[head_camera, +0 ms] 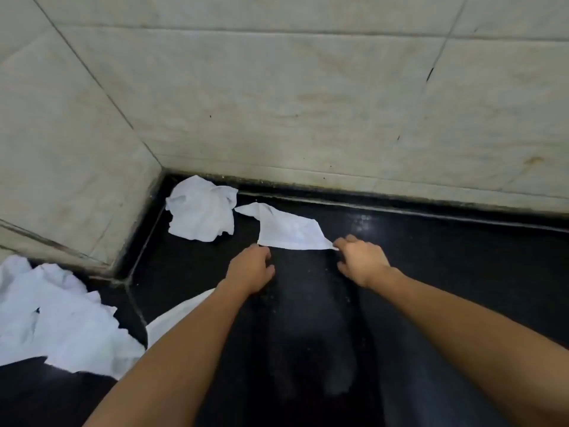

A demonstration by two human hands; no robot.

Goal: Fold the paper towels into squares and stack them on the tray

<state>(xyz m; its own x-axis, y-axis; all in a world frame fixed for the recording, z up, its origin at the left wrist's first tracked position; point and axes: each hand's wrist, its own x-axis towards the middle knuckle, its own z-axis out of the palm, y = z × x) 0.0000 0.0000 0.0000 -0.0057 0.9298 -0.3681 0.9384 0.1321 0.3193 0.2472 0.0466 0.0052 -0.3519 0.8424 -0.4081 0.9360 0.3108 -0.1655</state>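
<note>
Black glossy surface [431, 257] meeting a tiled wall corner. One paper towel [288, 231] lies on it, partly spread. Its near edge is pulled straight between both hands and its far end is twisted to a point.

The right hand [361, 261] pinches the near-right corner. The left hand [251, 268] is curled at the near-left corner and looks to be pinching it, though its fingertips are hidden.

The sheet looks very light, limp and easy to tear or crease. It is probably best held at the corners and smoothed flat before folding.

A crumpled towel [200, 211] sits just beside it in the corner, and a loose pile of towels [55, 315] lies well apart at the left, cut off by the frame. I can't tell whether the white shape [175, 315] behind the left forearm is the tray or another sheet. No tray is clearly visible.
</note>
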